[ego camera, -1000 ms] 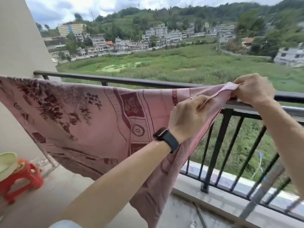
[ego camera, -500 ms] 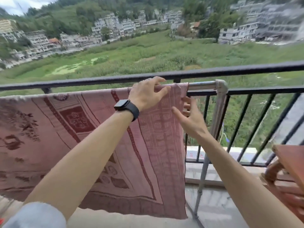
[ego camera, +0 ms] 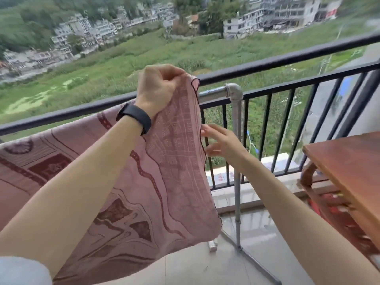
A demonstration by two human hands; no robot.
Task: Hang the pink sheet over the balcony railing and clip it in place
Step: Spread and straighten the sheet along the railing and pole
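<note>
Raised since the earlier view: end corner of pink sheet [ego camera: 174, 161], bunched in the fist of left hand [ego camera: 160, 87], likely for resetting. Right hand [ego camera: 224, 142], fingers loosely spread, touched its side edge. Remainder hung along balcony railing [ego camera: 287, 58].

Soft, even daylight outdoors, no hard shadows or glare
Motion blur smears the buildings [ego camera: 287, 15] at the top right and the fingers of the right hand [ego camera: 224, 145]; the wide lens bows the railing [ego camera: 267, 62] and stretches the edges
</note>
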